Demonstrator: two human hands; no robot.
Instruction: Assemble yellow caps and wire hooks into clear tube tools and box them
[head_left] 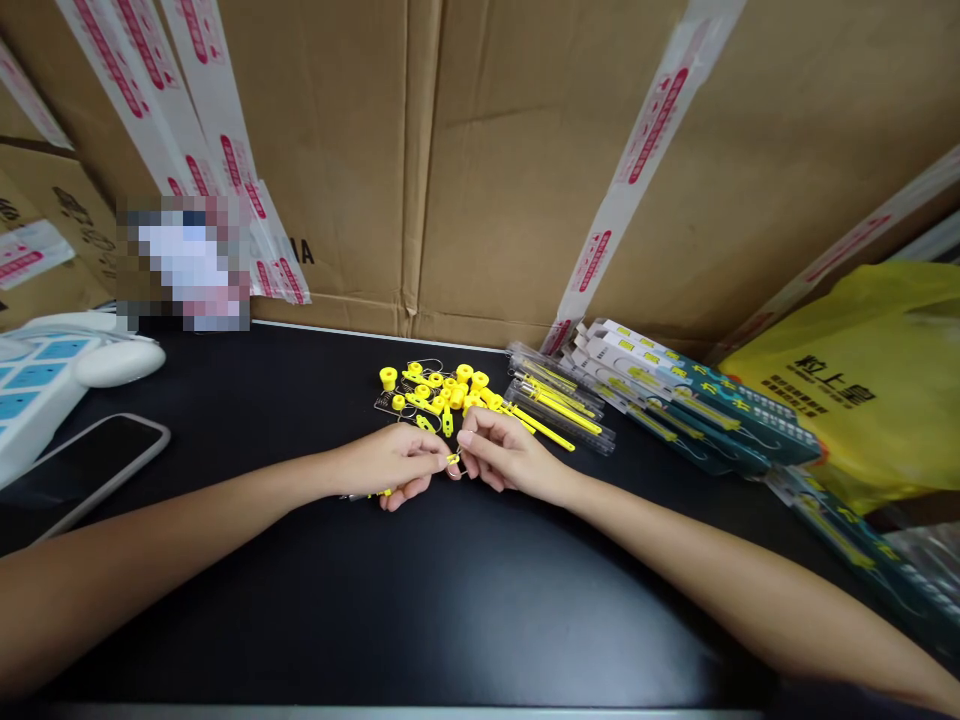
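Note:
My left hand (pixel 401 460) pinches a small yellow plastic piece (pixel 453 459) between thumb and forefinger. My right hand (pixel 504 455) meets it from the other side, its fingers closed on what looks like a thin metal wire at that piece. The wire is too fine to follow fully. Under my left hand lies another part with a yellow tip (pixel 385 492), mostly hidden by the palm. Just beyond both hands spreads a pile of yellow plastic parts (pixel 458 392), with spool-like caps, small flat pieces, springs and thin wire loops. Yellow sticks (pixel 546 428) lie to its right.
Clear plastic tubes (pixel 600 437) and stacked green-and-white packages (pixel 675 390) lie to the right, by a yellow bag (pixel 847 390). At left are a phone (pixel 82 475) and a white power strip (pixel 45 380). Taped cardboard boxes (pixel 525 150) wall off the black table's (pixel 450 610) back.

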